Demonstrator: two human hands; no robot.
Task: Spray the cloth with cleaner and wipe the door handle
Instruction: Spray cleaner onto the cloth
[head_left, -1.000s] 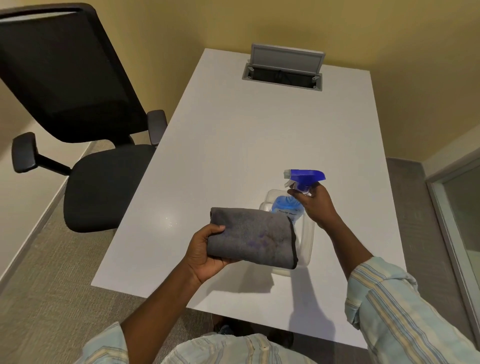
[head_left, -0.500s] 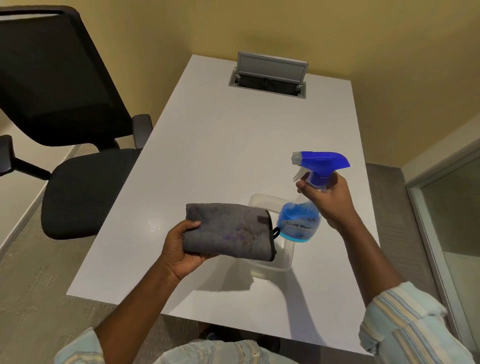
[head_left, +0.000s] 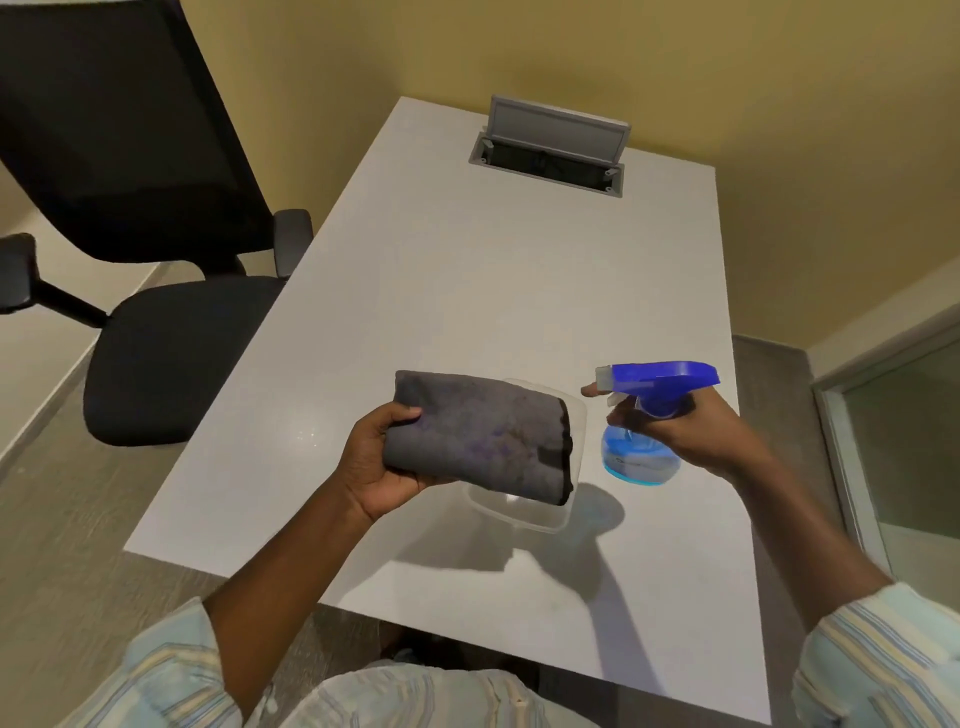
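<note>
A folded grey cloth with a dark edge is held up above the table in my left hand, gripped at its left end. My right hand holds a spray bottle with a blue trigger head and pale blue liquid, lifted off the table just right of the cloth. Its nozzle points left toward the cloth, and my index finger reaches out in front of the trigger. No door handle is in sight.
A clear plastic container sits on the white table under the cloth. A grey cable hatch stands open at the table's far end. A black office chair stands to the left. A glass panel is at the right.
My right hand has lifted the spray bottle out of the container and brought it level with the cloth, nozzle turned toward it. The cloth stays held in my left hand.
</note>
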